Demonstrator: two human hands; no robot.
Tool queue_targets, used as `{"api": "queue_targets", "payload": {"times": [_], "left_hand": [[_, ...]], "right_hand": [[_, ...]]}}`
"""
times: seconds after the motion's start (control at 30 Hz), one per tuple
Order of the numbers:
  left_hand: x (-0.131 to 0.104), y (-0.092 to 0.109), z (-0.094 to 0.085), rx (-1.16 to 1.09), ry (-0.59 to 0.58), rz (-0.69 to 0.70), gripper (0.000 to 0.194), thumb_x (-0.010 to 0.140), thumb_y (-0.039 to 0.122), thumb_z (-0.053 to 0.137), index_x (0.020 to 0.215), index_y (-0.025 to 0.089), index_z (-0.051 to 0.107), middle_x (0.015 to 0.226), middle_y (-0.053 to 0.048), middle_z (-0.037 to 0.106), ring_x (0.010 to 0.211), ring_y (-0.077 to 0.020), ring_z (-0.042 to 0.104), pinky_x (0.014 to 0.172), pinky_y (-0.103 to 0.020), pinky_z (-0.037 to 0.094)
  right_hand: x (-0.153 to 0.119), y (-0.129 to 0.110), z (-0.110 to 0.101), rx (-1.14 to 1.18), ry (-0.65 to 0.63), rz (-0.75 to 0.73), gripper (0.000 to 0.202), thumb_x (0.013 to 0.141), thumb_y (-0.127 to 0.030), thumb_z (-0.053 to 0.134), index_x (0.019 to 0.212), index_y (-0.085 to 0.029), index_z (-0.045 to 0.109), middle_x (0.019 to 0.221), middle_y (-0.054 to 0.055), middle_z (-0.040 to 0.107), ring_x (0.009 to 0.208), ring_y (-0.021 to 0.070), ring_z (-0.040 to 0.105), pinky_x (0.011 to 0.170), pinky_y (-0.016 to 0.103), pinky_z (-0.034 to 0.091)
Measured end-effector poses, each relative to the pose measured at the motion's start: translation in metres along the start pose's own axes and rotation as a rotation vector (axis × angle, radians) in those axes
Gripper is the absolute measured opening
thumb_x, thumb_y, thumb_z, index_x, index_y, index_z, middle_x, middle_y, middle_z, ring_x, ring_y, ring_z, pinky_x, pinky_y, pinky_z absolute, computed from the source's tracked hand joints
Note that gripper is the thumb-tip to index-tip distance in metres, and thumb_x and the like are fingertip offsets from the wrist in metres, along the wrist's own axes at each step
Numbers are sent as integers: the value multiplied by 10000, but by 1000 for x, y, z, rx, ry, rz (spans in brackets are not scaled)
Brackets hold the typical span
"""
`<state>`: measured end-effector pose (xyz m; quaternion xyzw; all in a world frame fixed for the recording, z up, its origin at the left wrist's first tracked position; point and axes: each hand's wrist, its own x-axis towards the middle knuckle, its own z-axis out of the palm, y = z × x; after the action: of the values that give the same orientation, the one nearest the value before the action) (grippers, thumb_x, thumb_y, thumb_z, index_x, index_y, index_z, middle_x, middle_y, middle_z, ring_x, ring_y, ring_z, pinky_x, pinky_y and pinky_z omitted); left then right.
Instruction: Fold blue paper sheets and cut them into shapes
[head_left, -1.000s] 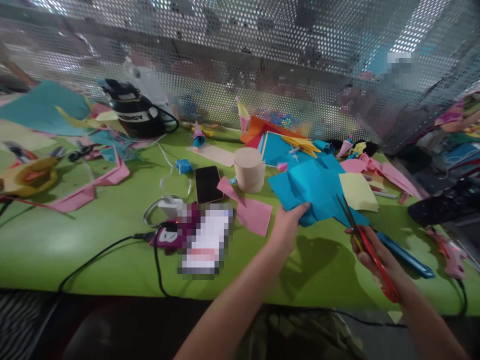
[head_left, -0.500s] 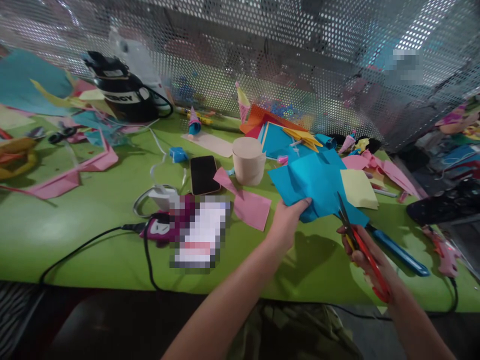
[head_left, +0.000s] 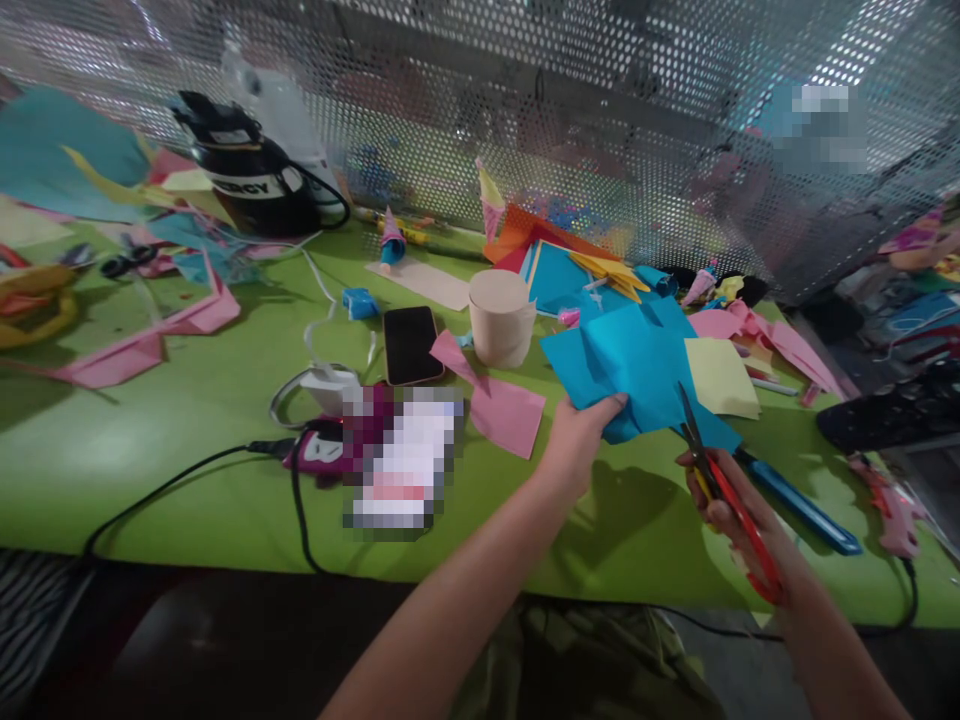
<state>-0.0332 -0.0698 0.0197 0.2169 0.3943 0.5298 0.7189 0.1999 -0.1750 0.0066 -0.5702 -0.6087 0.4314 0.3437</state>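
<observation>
Blue paper (head_left: 637,355), creased and held off the green table (head_left: 225,490), is pinched at its near left edge by my left hand (head_left: 577,435). My right hand (head_left: 731,500) grips red-and-yellow scissors (head_left: 724,490), their dark blades pointing up and left at the paper's lower right part. Whether the blades have paper between them I cannot tell. Beside the right hand lies a blue box cutter (head_left: 802,503). A pale yellow sheet (head_left: 721,377) is right of the blue paper. Left of my left hand are a pink paper piece (head_left: 506,415) and a pale cylinder (head_left: 501,315).
A dark phone (head_left: 413,345), a blurred-out lit screen (head_left: 409,460) and a purple power strip (head_left: 322,447) with black cable lie left. A black jug (head_left: 255,180) stands behind them. A pink glue gun (head_left: 892,510) lies far right. Perforated metal (head_left: 450,110) closes the back.
The view has shifted very slightly. Both hands, the blue paper and the scissors hold nearly the same position.
</observation>
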Motion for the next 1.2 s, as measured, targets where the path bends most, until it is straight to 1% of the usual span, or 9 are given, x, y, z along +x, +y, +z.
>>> {"api": "queue_targets", "payload": {"times": [0.13, 0.23, 0.47, 0.7, 0.87, 1.03, 1.2], "left_hand": [[-1, 1, 2, -8, -3, 2, 488, 695, 290, 906, 1148, 189, 758, 1260, -137, 788, 1137, -348, 747, 952, -458, 603], [-1, 2, 2, -6, 0, 5, 485, 683, 295, 912, 1132, 188, 761, 1251, -138, 791, 1139, -352, 748, 953, -460, 605], [-2, 1, 2, 4, -6, 2, 441, 710, 287, 896, 1117, 183, 764, 1259, -148, 787, 1134, -354, 747, 960, -476, 602], [-2, 2, 2, -2, -8, -7, 460, 700, 286, 911, 1126, 191, 765, 1262, -139, 788, 1139, -341, 749, 984, -469, 597], [-2, 1, 2, 12, -14, -2, 466, 711, 291, 903, 1140, 186, 757, 1281, -144, 780, 1146, -342, 744, 973, -461, 600], [0, -1, 1, 0, -7, -8, 514, 684, 289, 923, 1161, 191, 759, 1262, -145, 785, 1129, -345, 752, 966, -470, 607], [2, -4, 0, 4, -18, 0, 496, 692, 293, 916, 1152, 195, 759, 1244, -133, 792, 1127, -347, 754, 971, -481, 608]], "right_hand": [[-1, 0, 1, 9, -1, 4, 569, 953, -688, 610, 1409, -354, 559, 961, 30, 571, 804, 187, 522, 659, 290, 432], [-1, -1, 1, 14, 4, -2, 545, 952, -680, 618, 1394, -366, 570, 962, 27, 577, 803, 185, 526, 657, 286, 440], [0, -4, 0, -1, 13, 4, 546, 931, -687, 643, 1368, -365, 591, 933, 29, 602, 748, 177, 527, 612, 278, 442], [2, -4, 3, 0, 32, -6, 570, 926, -695, 644, 1374, -345, 591, 921, 29, 587, 756, 182, 527, 622, 284, 440], [1, -4, 4, 8, 29, -10, 592, 927, -719, 626, 1365, -323, 598, 907, 28, 568, 732, 183, 503, 603, 289, 418], [1, -5, 5, -6, 37, -16, 581, 929, -736, 610, 1364, -352, 602, 901, 22, 585, 729, 181, 526, 607, 283, 439], [2, -11, 8, 8, 89, -27, 545, 900, -721, 665, 1295, -347, 646, 879, 27, 589, 756, 200, 553, 613, 296, 472]]}}
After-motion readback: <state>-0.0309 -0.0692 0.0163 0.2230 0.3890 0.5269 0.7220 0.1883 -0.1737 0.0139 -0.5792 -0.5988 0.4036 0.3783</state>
